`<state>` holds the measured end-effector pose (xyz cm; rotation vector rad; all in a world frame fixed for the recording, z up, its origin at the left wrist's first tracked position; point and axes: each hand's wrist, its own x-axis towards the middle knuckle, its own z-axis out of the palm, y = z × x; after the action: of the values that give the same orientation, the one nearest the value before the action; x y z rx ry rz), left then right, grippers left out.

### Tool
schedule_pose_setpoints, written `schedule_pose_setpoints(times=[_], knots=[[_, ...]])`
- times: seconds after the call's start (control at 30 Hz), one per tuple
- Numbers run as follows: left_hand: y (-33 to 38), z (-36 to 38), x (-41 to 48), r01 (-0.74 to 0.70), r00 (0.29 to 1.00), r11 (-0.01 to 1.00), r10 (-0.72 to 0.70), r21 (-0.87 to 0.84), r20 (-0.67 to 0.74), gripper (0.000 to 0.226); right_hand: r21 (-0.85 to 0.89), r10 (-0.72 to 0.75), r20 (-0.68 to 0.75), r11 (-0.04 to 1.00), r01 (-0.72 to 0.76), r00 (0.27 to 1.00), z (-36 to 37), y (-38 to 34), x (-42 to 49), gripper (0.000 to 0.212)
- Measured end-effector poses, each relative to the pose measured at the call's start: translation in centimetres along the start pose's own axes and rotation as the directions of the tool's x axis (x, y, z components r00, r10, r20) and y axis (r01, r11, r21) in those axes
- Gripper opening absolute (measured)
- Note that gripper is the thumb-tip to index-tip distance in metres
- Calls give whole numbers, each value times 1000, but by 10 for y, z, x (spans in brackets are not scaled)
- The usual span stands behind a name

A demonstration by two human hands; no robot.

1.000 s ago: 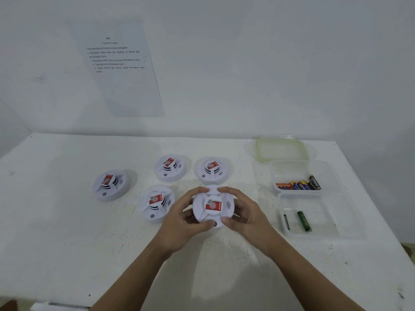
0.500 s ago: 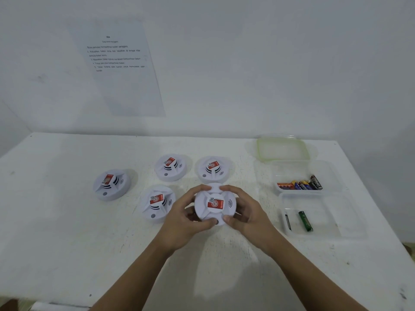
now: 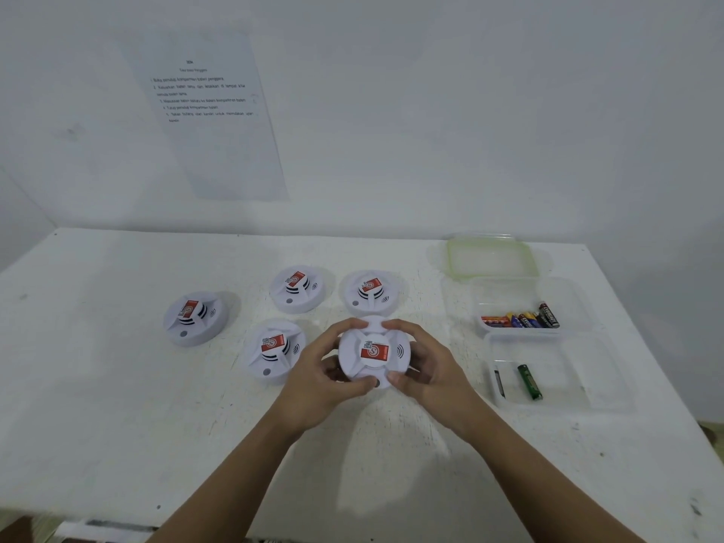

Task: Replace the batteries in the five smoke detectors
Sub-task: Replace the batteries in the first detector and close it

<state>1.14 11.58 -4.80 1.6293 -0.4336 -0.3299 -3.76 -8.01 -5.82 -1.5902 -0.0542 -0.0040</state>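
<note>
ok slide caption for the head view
Head view: left hand and right hand hold one smoke detector; four others lie on the table, batteries in a clear tub

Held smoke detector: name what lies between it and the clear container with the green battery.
In the head view, the right hand, whose fingers grip the held smoke detector, lies there, then a bare strip of table before the clear container.

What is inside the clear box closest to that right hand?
A green battery and a slim dark thing, too small to identify, lie apart in the clear box. Nothing covers them.
</note>
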Motion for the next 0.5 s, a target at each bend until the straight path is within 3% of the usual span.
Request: schedule_pose_setpoints(times=[0.5], knots=[[-2,-4,-7,57,998,998,-57,35,8,51,-20,39,-36,999,-40,999,-3,1,-2,55]])
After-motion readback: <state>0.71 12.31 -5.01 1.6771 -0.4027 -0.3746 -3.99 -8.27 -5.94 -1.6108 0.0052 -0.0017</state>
